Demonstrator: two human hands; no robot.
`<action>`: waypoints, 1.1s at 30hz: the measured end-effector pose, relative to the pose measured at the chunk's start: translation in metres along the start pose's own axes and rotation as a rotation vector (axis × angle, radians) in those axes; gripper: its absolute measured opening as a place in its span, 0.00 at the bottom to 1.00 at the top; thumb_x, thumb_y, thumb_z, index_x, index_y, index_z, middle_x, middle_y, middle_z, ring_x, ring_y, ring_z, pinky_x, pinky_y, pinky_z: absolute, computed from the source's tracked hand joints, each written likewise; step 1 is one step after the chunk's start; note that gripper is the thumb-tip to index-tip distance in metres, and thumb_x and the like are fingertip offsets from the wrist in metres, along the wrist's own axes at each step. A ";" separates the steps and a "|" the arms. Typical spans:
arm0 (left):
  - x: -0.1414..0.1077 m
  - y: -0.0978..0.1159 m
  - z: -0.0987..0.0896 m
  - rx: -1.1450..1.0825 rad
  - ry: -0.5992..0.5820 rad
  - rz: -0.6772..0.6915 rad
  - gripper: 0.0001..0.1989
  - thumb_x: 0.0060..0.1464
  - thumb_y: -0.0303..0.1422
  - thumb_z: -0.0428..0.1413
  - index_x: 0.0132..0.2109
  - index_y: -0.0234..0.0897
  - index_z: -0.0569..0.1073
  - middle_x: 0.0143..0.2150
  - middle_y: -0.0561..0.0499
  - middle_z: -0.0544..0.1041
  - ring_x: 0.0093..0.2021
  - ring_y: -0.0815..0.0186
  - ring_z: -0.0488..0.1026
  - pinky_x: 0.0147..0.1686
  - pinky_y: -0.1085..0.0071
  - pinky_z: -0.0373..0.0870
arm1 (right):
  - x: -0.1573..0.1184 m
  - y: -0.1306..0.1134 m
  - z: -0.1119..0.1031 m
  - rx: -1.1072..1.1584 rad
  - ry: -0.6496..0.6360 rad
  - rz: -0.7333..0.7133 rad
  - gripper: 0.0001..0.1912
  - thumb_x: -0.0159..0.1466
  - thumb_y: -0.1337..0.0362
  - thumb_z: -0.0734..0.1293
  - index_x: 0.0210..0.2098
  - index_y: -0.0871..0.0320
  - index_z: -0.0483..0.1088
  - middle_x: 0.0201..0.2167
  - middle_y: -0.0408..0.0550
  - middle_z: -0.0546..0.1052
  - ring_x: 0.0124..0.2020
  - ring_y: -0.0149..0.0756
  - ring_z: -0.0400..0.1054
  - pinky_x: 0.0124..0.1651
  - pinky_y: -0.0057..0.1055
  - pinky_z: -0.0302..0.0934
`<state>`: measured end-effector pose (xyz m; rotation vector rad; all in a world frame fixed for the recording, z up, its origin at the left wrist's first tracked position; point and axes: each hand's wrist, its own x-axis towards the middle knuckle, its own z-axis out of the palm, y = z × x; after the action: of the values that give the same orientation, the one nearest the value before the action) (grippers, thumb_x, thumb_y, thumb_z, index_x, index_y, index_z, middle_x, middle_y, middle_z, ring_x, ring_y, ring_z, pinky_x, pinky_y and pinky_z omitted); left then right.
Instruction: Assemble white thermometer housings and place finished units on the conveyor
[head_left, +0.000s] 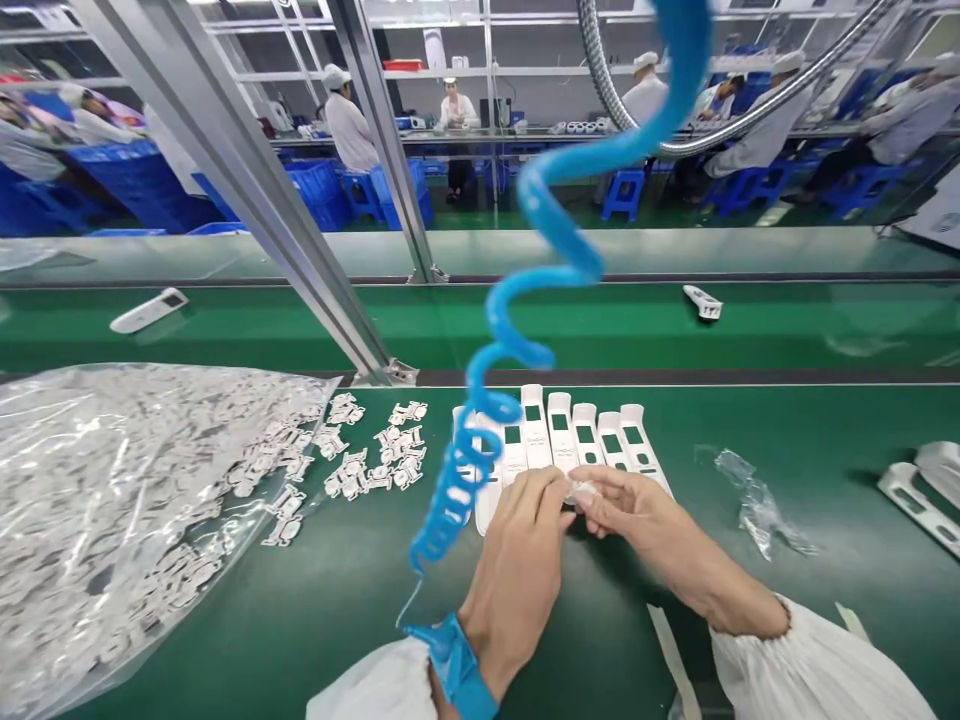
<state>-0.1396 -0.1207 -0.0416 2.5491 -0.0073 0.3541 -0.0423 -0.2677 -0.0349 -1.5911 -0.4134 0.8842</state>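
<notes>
My right hand (pixel 649 520) pinches a small white plastic part (pixel 581 490) between thumb and fingers. Close against it, my left hand (pixel 525 545) has its fingers curled round the same part, and they partly cover it. A blue wrist strap (pixel 461 665) sits on my left wrist, joined to a coiled blue cord (pixel 457 500). Just beyond my hands lies a row of several white casings (pixel 561 430) with dark rectangular windows. My hands hide the near ends of some casings.
A clear plastic bag (pixel 112 520) full of small white parts covers the left side. Several loose white parts (pixel 375 460) lie beside it. Crumpled clear plastic (pixel 761 500) and white casings (pixel 926 490) are at right. A metal post (pixel 247 180) stands before the green conveyor (pixel 465 325).
</notes>
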 end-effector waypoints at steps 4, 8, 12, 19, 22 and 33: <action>-0.001 -0.002 0.031 0.170 -0.158 0.170 0.22 0.64 0.33 0.51 0.63 0.36 0.62 0.67 0.45 0.65 0.67 0.54 0.61 0.64 0.51 0.66 | 0.002 0.011 -0.038 -0.516 0.351 -0.082 0.25 0.66 0.49 0.64 0.56 0.56 0.66 0.31 0.44 0.73 0.30 0.36 0.65 0.37 0.35 0.59; 0.000 -0.007 0.042 0.222 -0.262 0.218 0.22 0.65 0.38 0.50 0.62 0.36 0.64 0.68 0.48 0.63 0.70 0.58 0.57 0.68 0.51 0.61 | 0.015 0.007 -0.045 -0.869 0.338 -0.224 0.14 0.68 0.55 0.62 0.50 0.51 0.71 0.39 0.47 0.77 0.39 0.40 0.69 0.44 0.39 0.58; 0.000 -0.007 0.039 0.265 -0.278 0.209 0.22 0.64 0.39 0.51 0.62 0.37 0.65 0.68 0.49 0.63 0.70 0.59 0.56 0.69 0.49 0.59 | 0.027 0.008 -0.040 -1.075 0.305 -0.346 0.12 0.69 0.59 0.62 0.49 0.46 0.75 0.46 0.45 0.77 0.48 0.41 0.68 0.45 0.40 0.52; 0.004 -0.009 0.036 0.236 -0.280 0.237 0.21 0.65 0.39 0.50 0.61 0.37 0.65 0.68 0.51 0.64 0.70 0.61 0.57 0.69 0.50 0.57 | 0.030 0.017 -0.038 -1.292 0.432 -0.436 0.10 0.70 0.62 0.64 0.43 0.45 0.77 0.45 0.41 0.77 0.46 0.37 0.67 0.44 0.41 0.46; 0.004 -0.008 0.036 0.214 -0.276 0.244 0.20 0.64 0.38 0.51 0.61 0.37 0.66 0.67 0.49 0.65 0.70 0.59 0.57 0.69 0.50 0.58 | 0.031 0.017 -0.035 -1.383 0.468 -0.463 0.12 0.70 0.63 0.62 0.38 0.43 0.78 0.44 0.41 0.76 0.44 0.37 0.66 0.44 0.43 0.45; -0.029 -0.066 -0.046 0.452 0.224 -0.339 0.14 0.64 0.26 0.44 0.50 0.35 0.72 0.53 0.42 0.73 0.54 0.54 0.68 0.49 0.55 0.68 | 0.021 0.045 -0.029 -1.227 0.610 -0.515 0.21 0.72 0.50 0.54 0.45 0.46 0.77 0.48 0.45 0.76 0.47 0.44 0.68 0.42 0.43 0.50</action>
<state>-0.1743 -0.0425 -0.0466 2.8608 0.6474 0.5529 -0.0164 -0.2827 -0.0840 -2.5381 -0.9540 -0.4118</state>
